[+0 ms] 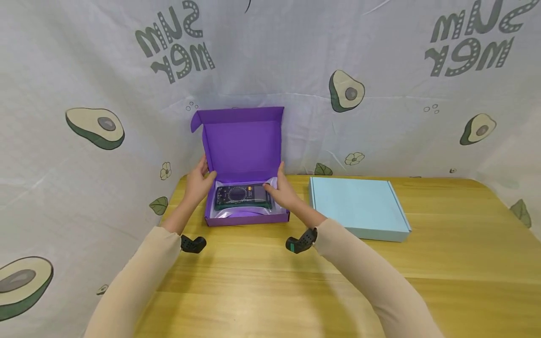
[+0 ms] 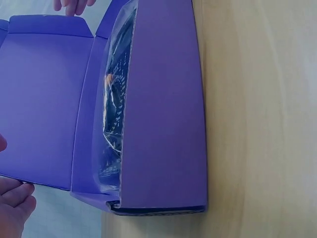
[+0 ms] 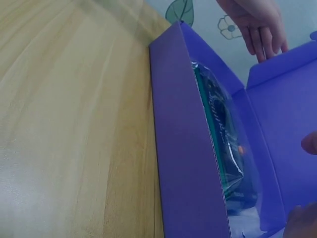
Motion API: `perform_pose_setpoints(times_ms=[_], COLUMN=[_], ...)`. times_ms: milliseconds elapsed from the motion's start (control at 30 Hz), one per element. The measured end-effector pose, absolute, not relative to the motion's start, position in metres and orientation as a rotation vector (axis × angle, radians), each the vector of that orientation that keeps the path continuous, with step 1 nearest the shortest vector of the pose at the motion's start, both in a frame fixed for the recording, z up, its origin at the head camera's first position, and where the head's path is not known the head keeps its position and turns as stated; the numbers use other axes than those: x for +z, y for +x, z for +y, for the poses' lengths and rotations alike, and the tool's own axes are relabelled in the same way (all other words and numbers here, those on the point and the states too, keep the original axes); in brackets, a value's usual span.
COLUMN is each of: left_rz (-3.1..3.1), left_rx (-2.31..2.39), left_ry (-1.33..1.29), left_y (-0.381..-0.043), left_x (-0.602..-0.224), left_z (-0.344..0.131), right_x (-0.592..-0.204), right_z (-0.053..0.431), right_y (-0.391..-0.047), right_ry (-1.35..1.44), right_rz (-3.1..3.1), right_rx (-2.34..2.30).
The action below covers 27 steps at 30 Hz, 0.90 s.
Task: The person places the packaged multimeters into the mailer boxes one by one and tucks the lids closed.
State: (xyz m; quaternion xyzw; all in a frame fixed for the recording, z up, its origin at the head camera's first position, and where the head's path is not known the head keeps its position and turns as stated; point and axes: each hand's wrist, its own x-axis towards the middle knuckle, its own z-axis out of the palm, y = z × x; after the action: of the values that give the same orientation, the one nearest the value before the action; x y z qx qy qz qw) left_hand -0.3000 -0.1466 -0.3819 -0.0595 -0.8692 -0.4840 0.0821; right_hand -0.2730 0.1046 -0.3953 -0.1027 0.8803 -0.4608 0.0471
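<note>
An open purple cardboard box (image 1: 243, 145) stands on the table with its lid raised. Inside lies a black multimeter (image 1: 243, 196) with a green edge, wrapped in clear plastic (image 2: 111, 148). My left hand (image 1: 197, 183) is at the left edge of the lid, fingers extended along its outer side and thumb toward the front. On the opposite side my right hand (image 1: 284, 190) stands by the lid's right edge, fingers pointing up and thumb over the multimeter's right end. In the right wrist view the left hand's fingers (image 3: 262, 39) hang loosely beside the lid flap.
A closed light blue box (image 1: 359, 204) lies to the right of the purple one, close to my right forearm. The wooden table (image 1: 253, 286) ends at a hanging cloth (image 1: 296, 56) printed with avocados. Black wrist devices (image 1: 302, 241) show below both wrists.
</note>
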Motion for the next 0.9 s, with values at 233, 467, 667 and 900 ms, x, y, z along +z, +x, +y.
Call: perform_pose_setpoints(times_ms=[233,467,667,900], left_rz=[-2.636,-2.627,-2.615,-2.587], left_rx=[-1.411,-1.426,-1.465,-1.538], left_ry=[-0.143,-0.162,-0.157,-0.112], left_y=[-0.294,-0.288,-0.285,-0.282], left_x=[-0.381,-0.382,-0.384,-0.387], left_z=[-0.146,-0.147,-0.149,-0.151], right_x=[-0.397,-0.399,-0.402,-0.401], right_z=[0.105,0.104,0.110,0.122], right_y=[-0.271,-0.270,-0.269,-0.267], right_ry=[-0.295,-0.303,-0.326,-0.290], right_rz=[2.660,2.663,2.651,2.603], right_rx=[-1.441,-1.431,-1.436,-1.518])
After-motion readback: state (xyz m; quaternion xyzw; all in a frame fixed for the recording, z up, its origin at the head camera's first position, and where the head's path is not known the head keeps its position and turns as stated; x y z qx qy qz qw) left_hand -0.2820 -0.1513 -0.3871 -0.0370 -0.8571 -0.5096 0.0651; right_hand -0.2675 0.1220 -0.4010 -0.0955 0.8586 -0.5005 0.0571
